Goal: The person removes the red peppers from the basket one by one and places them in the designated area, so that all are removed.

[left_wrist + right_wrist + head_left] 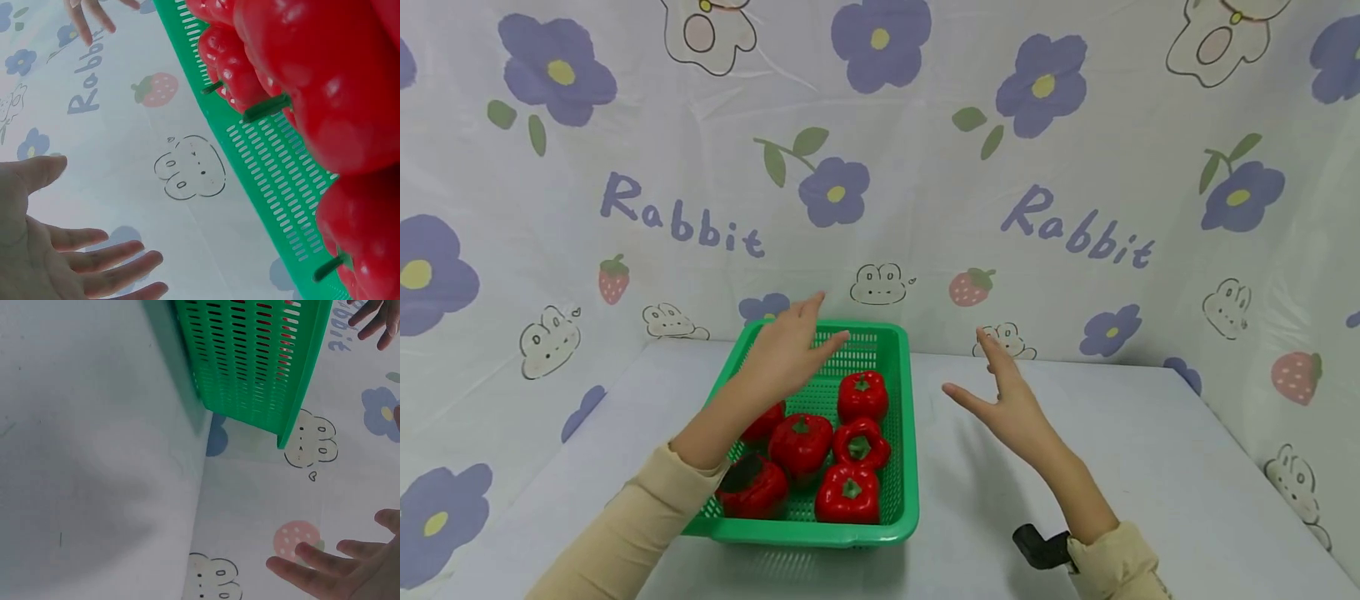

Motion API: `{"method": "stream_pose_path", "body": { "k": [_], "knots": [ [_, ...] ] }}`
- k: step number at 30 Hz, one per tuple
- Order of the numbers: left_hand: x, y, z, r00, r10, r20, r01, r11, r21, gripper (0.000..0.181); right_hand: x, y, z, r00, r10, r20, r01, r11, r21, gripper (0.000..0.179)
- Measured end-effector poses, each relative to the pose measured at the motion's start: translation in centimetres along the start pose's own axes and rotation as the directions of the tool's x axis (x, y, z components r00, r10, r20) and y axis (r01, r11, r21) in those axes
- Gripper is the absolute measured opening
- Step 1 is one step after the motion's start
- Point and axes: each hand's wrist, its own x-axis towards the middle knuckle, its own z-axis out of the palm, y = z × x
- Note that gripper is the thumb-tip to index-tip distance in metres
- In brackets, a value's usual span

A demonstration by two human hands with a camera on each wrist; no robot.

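Hovering open and empty, the left grip (786,350) and right grip (1003,400) flank the basket (902,467); a careless knock could spill the stacked peppers (848,493).

Your green slotted basket (901,433) sits flat on the surface, left of centre, its far end near the backdrop. Inside it you have six glossy red bell peppers (801,443) with green stems, packed close together toward the near end. Most stand stem-up; the one at the near left (752,487) lies tipped, partly hidden under your left forearm.
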Motion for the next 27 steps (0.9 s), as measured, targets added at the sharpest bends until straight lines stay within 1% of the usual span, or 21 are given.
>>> {"method": "stream_pose_path", "body": {
  "k": [2,6,10,16,22,27],
  "knots": [
    [-0.2,-0.2,-0.3,1.000,-0.006,0.001,0.006,1.000,-0.010,0.076,-0.1,0.1,0.1,1.000,-0.004,-0.006,0.004,0.999,0.039,0.094],
    [-0.7,-0.6,-0.9,1.000,-0.030,0.007,0.030,0.998,-0.057,0.074,-0.2,0.1,0.4,1.000,0.000,-0.009,0.001,0.995,0.102,0.091],
    [-1.1,-1.4,-1.5,0.998,-0.053,0.040,0.057,0.993,-0.105,0.075,-0.2,0.1,0.6,1.000,0.013,-0.002,-0.012,0.986,0.165,0.090],
    [-1.9,-2.8,-2.5,0.994,-0.078,0.083,0.089,0.985,-0.147,0.073,-0.3,0.1,0.8,1.000,0.020,0.021,-0.024,0.974,0.226,0.085],
    [-2.7,-4.0,-3.5,0.987,-0.105,0.118,0.123,0.979,-0.163,0.071,-0.5,-0.5,1.0,0.999,0.006,0.033,-0.015,0.962,0.273,0.081],
    [-3.5,-5.4,-3.9,0.983,-0.132,0.132,0.151,0.978,-0.147,0.071,-0.7,-0.9,1.3,0.999,0.004,0.051,-0.021,0.944,0.329,0.079]
  ]
}}
